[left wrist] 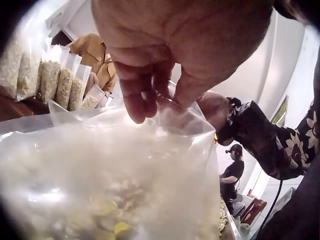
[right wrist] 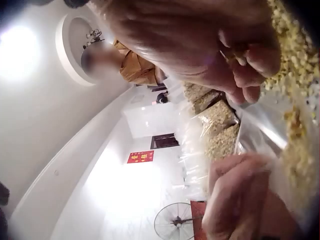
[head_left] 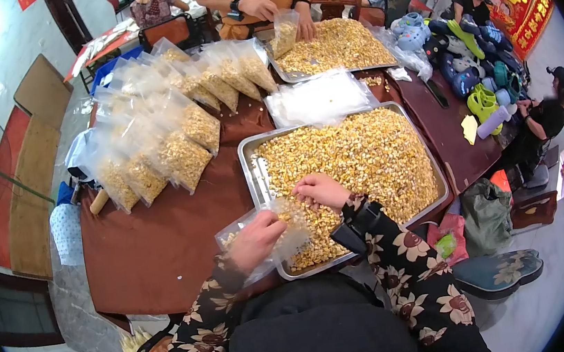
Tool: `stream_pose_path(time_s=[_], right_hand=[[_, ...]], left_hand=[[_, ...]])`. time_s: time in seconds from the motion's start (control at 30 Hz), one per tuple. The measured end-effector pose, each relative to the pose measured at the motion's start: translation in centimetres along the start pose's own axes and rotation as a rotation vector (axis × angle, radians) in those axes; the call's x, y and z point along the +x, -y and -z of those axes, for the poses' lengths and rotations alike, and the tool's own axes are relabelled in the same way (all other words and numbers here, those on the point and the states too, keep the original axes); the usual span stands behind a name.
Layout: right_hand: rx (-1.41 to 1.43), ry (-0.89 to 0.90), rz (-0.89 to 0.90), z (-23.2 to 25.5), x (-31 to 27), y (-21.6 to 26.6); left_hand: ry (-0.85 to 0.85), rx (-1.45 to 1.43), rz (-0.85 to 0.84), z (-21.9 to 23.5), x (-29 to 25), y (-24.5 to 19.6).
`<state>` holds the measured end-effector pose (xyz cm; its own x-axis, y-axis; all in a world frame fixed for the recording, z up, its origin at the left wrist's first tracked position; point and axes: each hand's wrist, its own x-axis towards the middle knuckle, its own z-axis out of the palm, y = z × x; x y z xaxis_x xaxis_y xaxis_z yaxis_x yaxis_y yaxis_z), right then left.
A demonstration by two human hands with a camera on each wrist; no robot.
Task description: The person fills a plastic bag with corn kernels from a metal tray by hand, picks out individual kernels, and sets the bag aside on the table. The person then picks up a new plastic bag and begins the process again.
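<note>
My left hand (head_left: 256, 240) pinches the top edge of a clear plastic bag (left wrist: 100, 165) at the near left corner of a metal tray. Pale and yellow pieces show through the bag's cloudy side. Beside it, just over the tray, is my right hand (head_left: 322, 191), its fingers curled in; small yellowish kernels (right wrist: 240, 56) show between the thumb and fingers in the right wrist view. Loose yellow and white corn kernels (head_left: 370, 159) fill most of the tray (head_left: 248, 162), with bare metal along its left side.
Several filled bags (head_left: 181, 149) stand on the brown tablecloth (head_left: 138, 255) at the left. Flat clear bags (head_left: 318, 99) lie behind my tray. Across the table a person (head_left: 255, 5) holds another bag (head_left: 285, 31) at a second tray (head_left: 291, 76). Clogs (head_left: 486, 107) pile up at right.
</note>
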<state>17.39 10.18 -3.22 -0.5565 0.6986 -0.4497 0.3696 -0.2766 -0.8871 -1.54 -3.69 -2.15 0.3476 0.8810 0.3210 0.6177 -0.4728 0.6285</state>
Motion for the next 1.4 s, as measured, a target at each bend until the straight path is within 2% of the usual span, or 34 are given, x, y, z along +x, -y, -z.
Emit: stream_pose_path(time_s=[0.03,0.1,0.13,0.17,0.27,0.3,0.37,0.4,0.43,0.5,0.57,0.63,0.67,0.7,0.77,0.8,0.83,0.93,0.97,1.03,1.07,1.1,1.2,1.3,1.4], right_hand=[[-0.002,0.006,0.003,0.2,1.0,-0.9],[-0.530,-0.133,0.271,0.4,3.1,-2.8],[-0.609,-0.172,0.368,-0.1,4.4,-3.9],[-0.605,-0.174,0.373,-0.7,5.5,-4.5],[-1.022,-0.258,0.688,-2.5,7.3,-5.1],[-1.017,-0.259,0.693,-2.9,7.4,-5.2],[-1.281,-0.140,0.769,-3.5,6.8,-4.9],[-1.331,-0.180,0.784,-3.8,6.2,-5.0],[-1.329,-0.179,0.782,-3.8,5.5,-5.1],[-1.365,-0.054,0.706,-3.4,3.8,-5.3],[-1.377,-0.072,0.748,-2.9,1.7,-6.3],[-1.277,-0.058,0.635,-2.7,0.0,-7.7],[-1.311,0.023,0.511,-2.6,-1.5,-6.8],[-1.310,0.023,0.506,-2.4,-2.1,-6.8],[-1.011,0.000,0.322,-1.9,-2.9,-7.2],[-0.869,-0.120,0.411,-1.5,-2.5,-8.3],[-0.868,-0.118,0.410,-0.9,-2.6,-8.1],[-0.436,0.002,0.136,1.1,-2.6,-5.8],[-0.435,0.001,0.137,1.1,-3.1,-4.3],[-0.189,-0.010,0.049,0.7,-4.4,-1.3],[-0.278,0.000,0.141,0.5,-4.4,-0.6],[-0.278,-0.003,0.139,0.1,-4.3,-0.2],[-0.430,0.102,0.402,-1.5,-2.9,-0.7],[-0.581,0.104,0.471,-3.4,-3.1,0.4],[-0.544,0.064,0.392,-3.6,-3.7,2.0]], left_hand=[[-0.014,0.012,0.007,0.0,-0.2,0.1],[-0.026,0.029,0.015,0.1,-0.6,-0.1],[-0.024,0.034,0.039,0.2,-0.7,-0.3],[-0.022,0.039,0.061,0.3,-0.8,-0.5],[-0.028,0.043,0.084,0.7,-0.8,-1.0],[-0.026,0.049,0.085,0.7,-0.9,-1.0],[-0.023,0.074,0.077,0.8,-1.1,-1.0],[-0.021,0.074,0.080,0.8,-1.2,-0.9],[-0.025,0.069,0.074,0.8,-1.2,-0.9],[-0.030,0.059,0.070,0.6,-1.3,-0.7],[-0.052,0.049,0.068,0.4,-1.3,-0.5],[-0.047,0.052,0.084,0.3,-1.2,-0.7],[-0.043,0.061,0.098,0.3,-1.0,-0.7],[-0.040,0.057,0.099,0.2,-0.9,-0.7],[-0.056,0.042,0.078,0.1,-0.6,-0.7],[-0.054,0.040,0.079,0.2,-0.5,-0.9],[-0.062,0.028,0.071,0.3,-0.3,-1.3],[-0.043,0.017,0.054,0.3,0.0,-1.3],[-0.020,0.017,0.041,0.3,0.1,-1.2],[-0.017,0.017,0.036,0.0,0.2,-1.2],[-0.017,0.019,0.035,-0.2,0.3,-1.1],[-0.016,0.017,0.032,-0.3,0.3,-1.1],[-0.019,0.002,0.018,-0.3,0.3,-0.7],[-0.014,0.002,0.034,-0.2,0.1,-0.6],[-0.040,-0.009,0.029,0.1,-0.2,-0.6]])
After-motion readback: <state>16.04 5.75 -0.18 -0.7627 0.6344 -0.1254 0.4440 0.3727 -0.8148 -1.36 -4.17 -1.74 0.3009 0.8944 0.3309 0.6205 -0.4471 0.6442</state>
